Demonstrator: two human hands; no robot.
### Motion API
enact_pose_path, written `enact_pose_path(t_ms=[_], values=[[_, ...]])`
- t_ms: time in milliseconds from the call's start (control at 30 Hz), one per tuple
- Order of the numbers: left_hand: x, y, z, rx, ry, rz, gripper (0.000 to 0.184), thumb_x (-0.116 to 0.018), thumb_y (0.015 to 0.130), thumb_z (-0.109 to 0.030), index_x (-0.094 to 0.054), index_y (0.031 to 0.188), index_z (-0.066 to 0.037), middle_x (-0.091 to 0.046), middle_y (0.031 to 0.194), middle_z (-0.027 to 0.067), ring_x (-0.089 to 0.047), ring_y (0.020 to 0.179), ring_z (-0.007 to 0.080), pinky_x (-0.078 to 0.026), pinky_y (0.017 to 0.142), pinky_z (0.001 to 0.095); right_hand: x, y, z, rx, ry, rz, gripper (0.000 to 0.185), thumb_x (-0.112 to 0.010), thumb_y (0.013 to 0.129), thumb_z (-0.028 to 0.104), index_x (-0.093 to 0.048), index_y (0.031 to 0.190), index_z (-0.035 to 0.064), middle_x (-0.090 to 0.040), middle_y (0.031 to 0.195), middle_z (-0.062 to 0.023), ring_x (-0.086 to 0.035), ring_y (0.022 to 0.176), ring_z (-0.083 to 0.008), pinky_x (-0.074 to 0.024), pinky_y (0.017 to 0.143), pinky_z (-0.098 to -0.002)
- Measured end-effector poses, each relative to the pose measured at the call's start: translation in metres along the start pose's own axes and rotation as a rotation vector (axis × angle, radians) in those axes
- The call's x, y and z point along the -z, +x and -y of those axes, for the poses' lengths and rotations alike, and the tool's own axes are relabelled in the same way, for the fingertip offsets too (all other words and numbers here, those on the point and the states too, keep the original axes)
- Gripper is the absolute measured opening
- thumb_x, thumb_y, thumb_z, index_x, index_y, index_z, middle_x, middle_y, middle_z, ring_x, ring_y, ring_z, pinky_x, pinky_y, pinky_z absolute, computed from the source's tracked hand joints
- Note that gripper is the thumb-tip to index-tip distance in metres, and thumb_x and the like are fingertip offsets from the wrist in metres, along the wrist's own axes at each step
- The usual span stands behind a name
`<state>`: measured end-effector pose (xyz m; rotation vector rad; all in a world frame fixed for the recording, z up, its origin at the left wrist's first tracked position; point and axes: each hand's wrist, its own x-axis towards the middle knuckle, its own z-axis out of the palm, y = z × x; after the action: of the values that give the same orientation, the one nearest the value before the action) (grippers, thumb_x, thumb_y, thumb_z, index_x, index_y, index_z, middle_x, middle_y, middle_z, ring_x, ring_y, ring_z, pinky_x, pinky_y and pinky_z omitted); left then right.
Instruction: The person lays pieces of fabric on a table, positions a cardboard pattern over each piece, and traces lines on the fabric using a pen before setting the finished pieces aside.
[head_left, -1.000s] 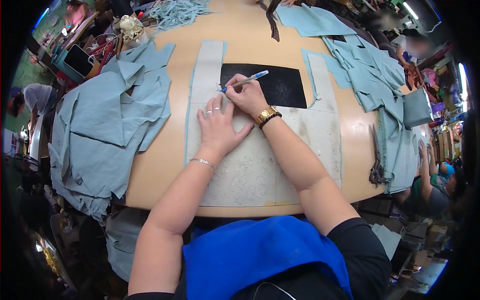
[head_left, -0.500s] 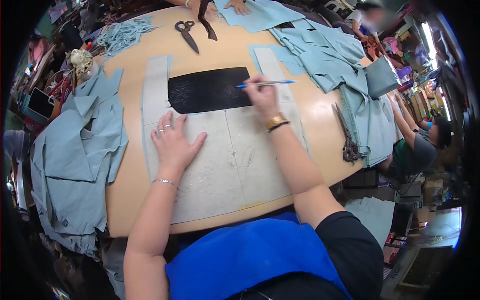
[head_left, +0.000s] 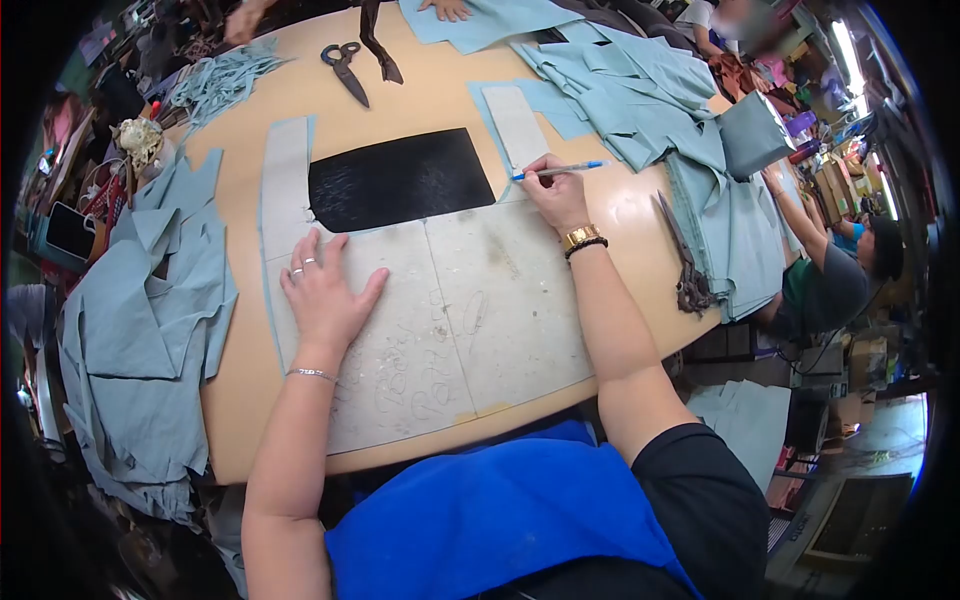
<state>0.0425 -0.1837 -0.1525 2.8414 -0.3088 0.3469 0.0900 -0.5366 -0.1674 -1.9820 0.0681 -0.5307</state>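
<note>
A large off-white pattern template (head_left: 510, 330) with two upright arms lies on blue-grey material, whose edge shows along its sides. My left hand (head_left: 328, 288) presses flat on it at the left, fingers spread. In my right hand (head_left: 556, 192) is a blue-and-clear pen (head_left: 590, 165), gripped between the fingers. Its tip meets the inner edge of the template's right arm, or hovers just over it; I cannot tell which. Between the two arms lies a black rectangular sheet (head_left: 400, 182), just beyond my left fingertips.
Scissors (head_left: 345, 75) lie at the far side, another pair (head_left: 688, 262) at the right. Blue-grey pieces are heaped left (head_left: 150, 310) and right (head_left: 640, 95). Strips (head_left: 225, 80) lie far left. Another person's hand (head_left: 445, 10) rests at the far edge; a person (head_left: 830, 270) is at right.
My right hand with the pen has moved right, from over the black sheet to the template's right arm. My left hand stays on the template. The view has shifted slightly.
</note>
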Motion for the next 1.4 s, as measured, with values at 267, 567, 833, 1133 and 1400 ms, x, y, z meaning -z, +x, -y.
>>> enact_pose_path(t_ms=[267, 567, 833, 1133, 1400], values=[[-0.002, 0.000, 0.003, -0.020, -0.027, -0.021, 0.068, -0.068, 0.077, -0.057, -0.052, 0.128, -0.016, -0.039, 0.144, 0.0161, -0.031, 0.137, 0.0332, -0.024, 0.107, 0.0604, 0.000, -0.001, 0.004, 0.023, -0.010, -0.005, 0.010, -0.067, 0.081, 0.011, -0.064, 0.080, 0.0016, -0.061, 0.066, 0.0006, -0.052, 0.058, -0.0038, -0.0421, 0.054, -0.0209], [0.004, 0.001, 0.001, -0.004, -0.071, 0.013, 0.069, -0.069, 0.076, -0.057, -0.053, 0.128, -0.015, -0.038, 0.144, 0.0170, -0.032, 0.137, 0.0335, -0.022, 0.108, 0.0596, 0.002, 0.002, -0.015, -0.017, -0.020, 0.037, 0.014, -0.065, 0.084, 0.016, -0.065, 0.084, 0.0026, -0.062, 0.068, -0.0004, -0.056, 0.063, -0.0054, -0.0446, 0.058, -0.0229], [0.022, -0.016, 0.019, -0.068, -0.354, 0.253, 0.068, -0.064, 0.084, -0.052, -0.048, 0.137, -0.012, -0.031, 0.151, 0.0219, -0.025, 0.142, 0.0376, -0.019, 0.112, 0.0607, 0.077, -0.084, 0.024, -0.127, -0.413, -0.011, 0.026, -0.065, 0.092, 0.024, -0.062, 0.110, 0.0044, -0.070, 0.087, -0.0090, -0.066, 0.078, -0.0177, -0.0523, 0.073, -0.0323], [0.037, -0.066, 0.040, 0.167, -0.047, 0.113, 0.084, -0.059, 0.087, -0.055, -0.026, 0.150, -0.011, -0.025, 0.155, 0.0201, -0.020, 0.145, 0.0348, -0.016, 0.110, 0.0663, 0.111, -0.102, 0.057, -0.571, 0.249, -0.031, 0.037, -0.075, 0.084, 0.014, -0.061, 0.114, -0.0016, -0.067, 0.094, -0.0056, -0.062, 0.081, -0.0096, -0.0500, 0.071, -0.0242], [0.007, -0.062, 0.062, 0.416, -0.118, 0.001, 0.090, -0.044, 0.089, -0.065, -0.021, 0.151, -0.004, -0.021, 0.157, 0.0202, -0.014, 0.147, 0.0323, -0.011, 0.112, 0.0643, 0.163, -0.117, 0.083, -0.119, -0.201, -0.044, 0.043, -0.071, 0.087, 0.018, -0.056, 0.120, -0.0054, -0.061, 0.117, -0.0126, -0.057, 0.106, -0.0192, -0.0432, 0.096, -0.0310]])
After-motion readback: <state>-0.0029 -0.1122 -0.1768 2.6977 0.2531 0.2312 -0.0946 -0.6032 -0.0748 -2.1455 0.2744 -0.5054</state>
